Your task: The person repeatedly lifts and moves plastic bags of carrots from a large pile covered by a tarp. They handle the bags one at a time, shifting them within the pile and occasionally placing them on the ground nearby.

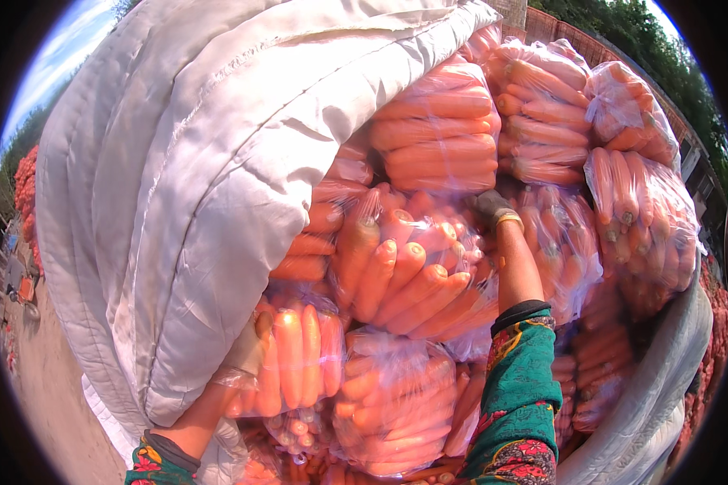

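Observation:
Clear plastic bags packed with carrots are piled in front of me. My right hand [492, 205], in a dark glove, reaches into the gap beside a bag of carrots seen end-on [409, 267]. Its fingertips are hidden, so its grip is unclear. Just above it sits a bag of carrots lying sideways [440, 130]. My left hand [250, 351], also gloved, lies against the left side of a bag of upright carrots [300, 357], beside the edge of a pale quilted cover [218, 200]. Whether its fingers hold the plastic cannot be made out.
More carrot bags rise at the upper right [546, 121] and right [643, 218]. Another bag [394, 400] sits low in the middle. A grey cover fold [640, 388] borders the pile at right. Bare ground [51, 364] shows far below on the left.

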Demonstrator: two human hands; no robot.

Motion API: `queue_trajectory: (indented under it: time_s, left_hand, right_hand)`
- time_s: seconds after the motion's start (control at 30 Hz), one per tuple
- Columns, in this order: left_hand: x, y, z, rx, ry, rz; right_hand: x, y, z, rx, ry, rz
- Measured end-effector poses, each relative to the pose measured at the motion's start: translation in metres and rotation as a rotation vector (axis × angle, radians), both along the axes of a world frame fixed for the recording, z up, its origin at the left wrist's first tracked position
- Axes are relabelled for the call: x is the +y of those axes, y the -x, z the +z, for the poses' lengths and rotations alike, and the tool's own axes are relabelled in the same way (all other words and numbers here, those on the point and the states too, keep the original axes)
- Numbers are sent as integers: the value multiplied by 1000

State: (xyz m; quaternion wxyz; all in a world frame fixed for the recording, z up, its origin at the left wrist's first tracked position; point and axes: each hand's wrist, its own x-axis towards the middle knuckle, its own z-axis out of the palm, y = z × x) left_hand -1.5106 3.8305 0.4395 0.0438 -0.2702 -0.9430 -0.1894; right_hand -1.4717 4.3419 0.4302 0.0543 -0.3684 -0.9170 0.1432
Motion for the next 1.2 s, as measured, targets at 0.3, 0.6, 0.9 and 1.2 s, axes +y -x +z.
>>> queue_trajectory:
  time_s: [0.3,0.6,0.9,1.2]
  left_hand:
    - [-2,22,-25,320,321,-28]
    - [-14,24,-33,149,34,-71]
    - [-5,18,-17,179,113,-96]
    - [-20,29,-34,478,257,-147]
  right_hand:
    - [1,-13,-2,-200,-361,238]
    - [-15,2,17,-132,-95,111]
    - [49,3,-24,44,-414,346]
    - [-157,-178,56,293,-281,117]
